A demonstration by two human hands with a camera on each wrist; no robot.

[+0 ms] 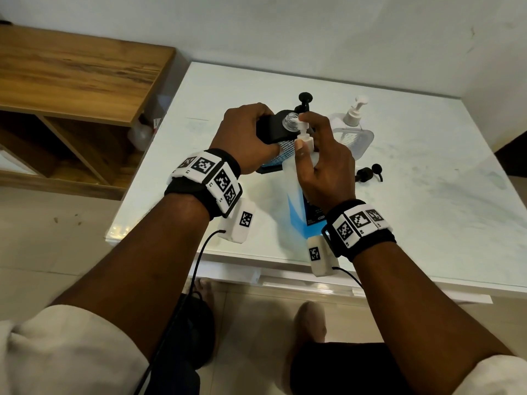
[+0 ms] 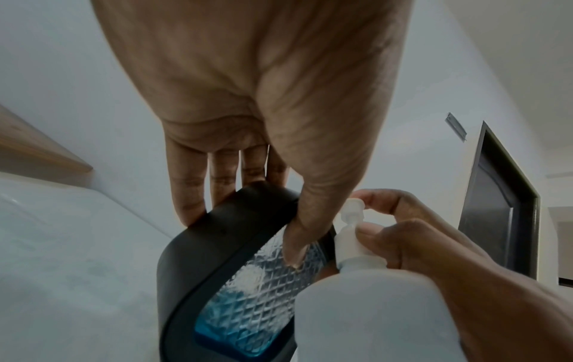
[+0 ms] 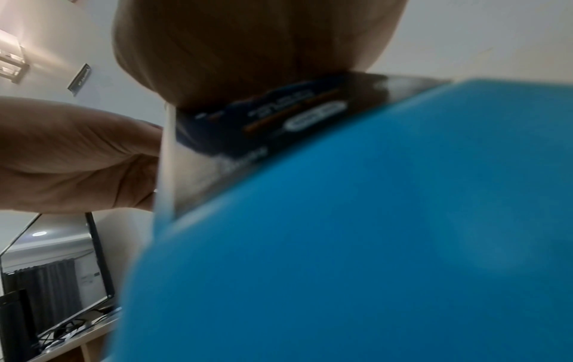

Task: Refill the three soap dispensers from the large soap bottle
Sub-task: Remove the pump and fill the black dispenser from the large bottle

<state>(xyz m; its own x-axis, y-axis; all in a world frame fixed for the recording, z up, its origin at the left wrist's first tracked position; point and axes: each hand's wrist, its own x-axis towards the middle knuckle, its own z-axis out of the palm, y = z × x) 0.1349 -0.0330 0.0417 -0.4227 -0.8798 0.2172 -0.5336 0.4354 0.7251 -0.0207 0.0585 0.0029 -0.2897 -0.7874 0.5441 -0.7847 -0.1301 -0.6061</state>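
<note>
- White glossy tabletop (image 1: 413,212) fills the middle of the head view, set against a pale wall, with a wooden shelf unit (image 1: 71,89) off at ten o'clock.
- Near the table's centre, the left hand (image 1: 245,138) grips a black-framed soap dispenser (image 1: 273,129); fingers wrap over its black top and the thumb presses the textured clear panel, as the left wrist view (image 2: 235,276) shows.
- That dispenser's threaded neck (image 1: 291,121) stands open with no pump, and a little blue liquid (image 2: 223,328) sits at the bottom of it.
- Just at three o'clock of it, touching or nearly so, is the large soap bottle (image 1: 299,201), translucent with blue soap and a dark label, its white pump nozzle (image 1: 302,129) right beside the open neck.
- The right hand (image 1: 325,166) holds this bottle at the top: forefinger over the pump head, thumb against the collar, the other fingers curled round the shoulder behind.
- In the right wrist view the bottle's blue body (image 3: 372,232) blocks most of the picture and is blurred.
- At one o'clock from the hands stands a clear dispenser with a white pump (image 1: 355,129), upright.
- Behind the held dispenser, at twelve o'clock, a black pump head (image 1: 305,99) sticks up; what it belongs to is hidden.
- A loose black pump (image 1: 369,173) lies on the table at three o'clock, just beside the right hand.
</note>
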